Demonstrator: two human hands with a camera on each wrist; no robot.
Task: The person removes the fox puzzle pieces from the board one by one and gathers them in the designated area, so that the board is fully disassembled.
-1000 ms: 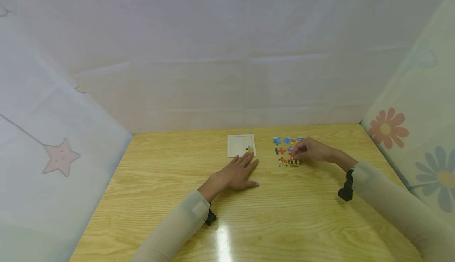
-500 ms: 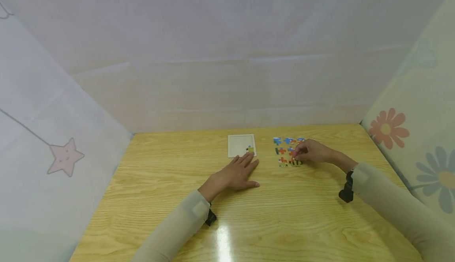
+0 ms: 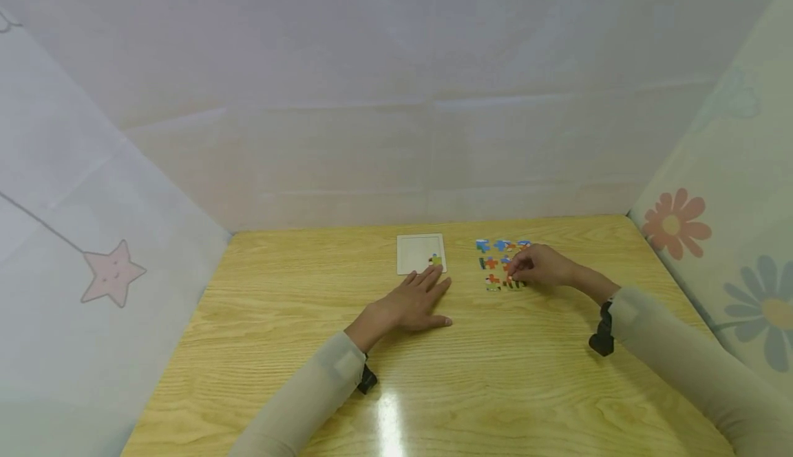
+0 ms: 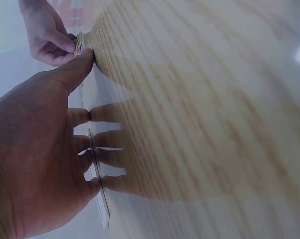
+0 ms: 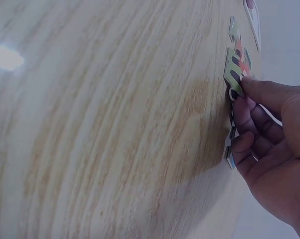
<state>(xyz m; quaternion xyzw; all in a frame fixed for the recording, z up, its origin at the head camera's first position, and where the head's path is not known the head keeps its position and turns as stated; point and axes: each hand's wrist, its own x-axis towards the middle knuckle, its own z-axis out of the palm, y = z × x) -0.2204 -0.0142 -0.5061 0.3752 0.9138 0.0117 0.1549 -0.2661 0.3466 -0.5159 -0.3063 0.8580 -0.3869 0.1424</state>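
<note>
In the head view my left hand lies spread palm down, its fingertips at the near edge of a pale square puzzle tray. One small jigsaw piece sits in the tray's near right corner. To the right, my right hand reaches over a group of loose jigsaw pieces. Thumb and index finger pinch a green jigsaw piece with black stripes by its edge in the right wrist view, close over the table. The right hand partly hides the pieces at the group's right side.
The wooden table reaches back to a pale cloth wall. Printed cloth walls stand at both sides, with a pink star on the left and flowers on the right.
My right hand stays at the striped piece and has shifted only slightly, while that piece appears to have turned a little. The left hand has kept its place by the tray.
</note>
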